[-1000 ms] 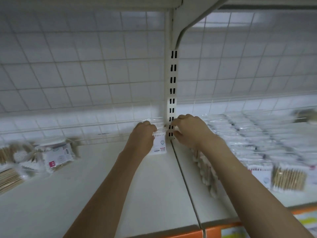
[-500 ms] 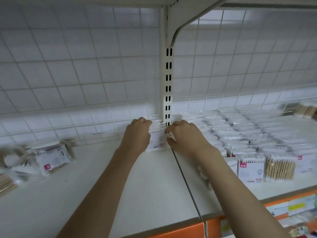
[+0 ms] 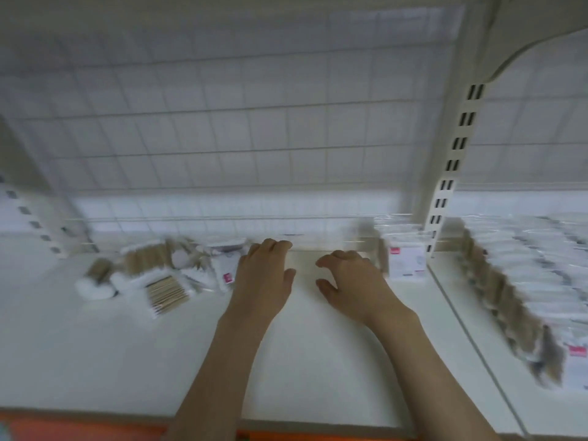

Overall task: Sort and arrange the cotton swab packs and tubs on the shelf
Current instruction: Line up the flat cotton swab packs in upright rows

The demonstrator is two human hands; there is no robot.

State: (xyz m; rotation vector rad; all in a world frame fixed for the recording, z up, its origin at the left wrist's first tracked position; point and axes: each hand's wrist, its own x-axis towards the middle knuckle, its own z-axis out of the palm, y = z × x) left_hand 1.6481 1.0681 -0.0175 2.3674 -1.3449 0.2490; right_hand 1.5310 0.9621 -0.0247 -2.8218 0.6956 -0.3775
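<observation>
A cotton swab pack (image 3: 403,258) with a white label stands upright at the back of the white shelf (image 3: 127,361), beside the slotted upright post (image 3: 451,167). My right hand (image 3: 353,284) hovers just left of it, fingers loosely curled, holding nothing. My left hand (image 3: 264,275) is further left, also empty, with its fingers near a jumbled pile of swab packs and tubs (image 3: 159,278). Rows of neatly lined packs (image 3: 525,275) fill the shelf section to the right of the post.
A white wire grid panel (image 3: 254,138) backs the shelf. An upper shelf bracket (image 3: 525,49) hangs at top right. An orange price strip (image 3: 79,428) runs along the front edge. Bare shelf surface lies between the pile and the standing pack.
Both hands have let go of the pack by the post and drawn away to the left. The view has swung left, bringing the loose pile nearer the centre.
</observation>
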